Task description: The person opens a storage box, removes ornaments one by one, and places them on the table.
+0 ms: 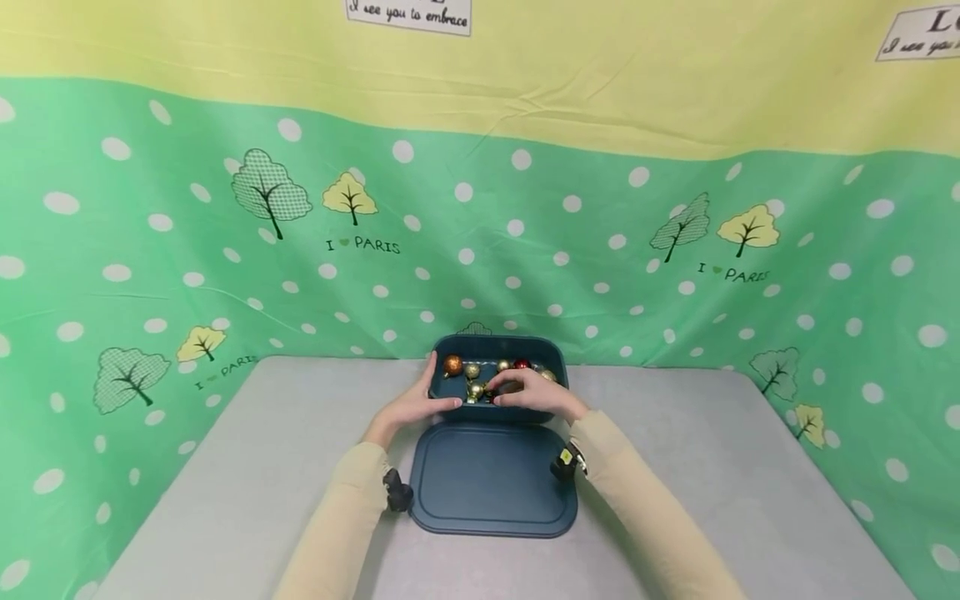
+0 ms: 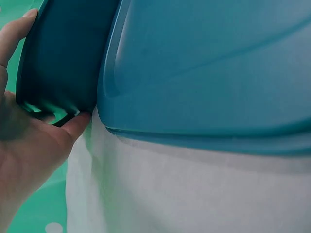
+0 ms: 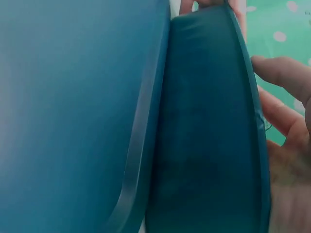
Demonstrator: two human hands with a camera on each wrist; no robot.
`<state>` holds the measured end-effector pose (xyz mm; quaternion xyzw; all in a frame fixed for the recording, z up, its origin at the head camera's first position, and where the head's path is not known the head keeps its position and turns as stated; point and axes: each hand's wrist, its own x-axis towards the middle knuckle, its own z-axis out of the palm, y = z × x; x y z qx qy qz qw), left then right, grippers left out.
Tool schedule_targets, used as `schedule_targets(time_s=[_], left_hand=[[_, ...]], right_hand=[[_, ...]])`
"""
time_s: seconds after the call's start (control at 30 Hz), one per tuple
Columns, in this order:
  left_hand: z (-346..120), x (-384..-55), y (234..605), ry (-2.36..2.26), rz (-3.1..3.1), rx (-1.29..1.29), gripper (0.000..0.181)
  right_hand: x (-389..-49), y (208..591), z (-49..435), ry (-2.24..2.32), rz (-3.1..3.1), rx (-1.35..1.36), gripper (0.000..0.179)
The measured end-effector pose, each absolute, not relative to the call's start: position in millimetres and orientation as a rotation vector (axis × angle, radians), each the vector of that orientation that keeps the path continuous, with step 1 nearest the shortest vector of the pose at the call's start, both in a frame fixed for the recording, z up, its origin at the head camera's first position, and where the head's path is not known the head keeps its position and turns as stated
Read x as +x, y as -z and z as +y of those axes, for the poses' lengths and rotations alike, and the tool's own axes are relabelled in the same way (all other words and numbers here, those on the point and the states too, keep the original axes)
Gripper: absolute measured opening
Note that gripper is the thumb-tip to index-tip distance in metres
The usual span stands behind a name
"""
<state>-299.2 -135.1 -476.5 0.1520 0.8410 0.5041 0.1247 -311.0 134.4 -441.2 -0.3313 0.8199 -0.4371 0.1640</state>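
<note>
A dark blue plastic box [image 1: 497, 412] stands at the back of the table with several small Christmas baubles inside. An orange bauble [image 1: 452, 364] lies at its left, gold baubles [image 1: 472, 371] near the middle, and a red bauble [image 1: 521, 364] towards the back. My left hand [image 1: 412, 404] grips the box's left end, thumb at the front wall and fingers along the side. Over the right part of the box, my right hand [image 1: 534, 393] reaches in with bent fingers, fingertips among the baubles. I cannot tell whether they pinch one. The front wall hides the baubles in both wrist views.
A flat blue lid [image 1: 491, 479] lies on the grey table [image 1: 285, 467] right in front of the box. Behind the box hangs a green and yellow cloth [image 1: 517, 275], close to the table's back edge. Both forearms flank the lid.
</note>
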Motion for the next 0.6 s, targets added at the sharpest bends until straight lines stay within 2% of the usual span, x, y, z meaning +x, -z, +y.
schedule_targets(time_s=[0.3, 0.6], left_hand=[[-135, -300, 473, -1.468, 2.456, 0.435, 0.111], [-134, -303, 464, -1.516, 2.452, 0.457, 0.114]], right_hand=[[-327, 453, 131, 1.248, 2.268, -0.729, 0.028], [-330, 464, 126, 1.272, 2.181, -0.743, 0.027]])
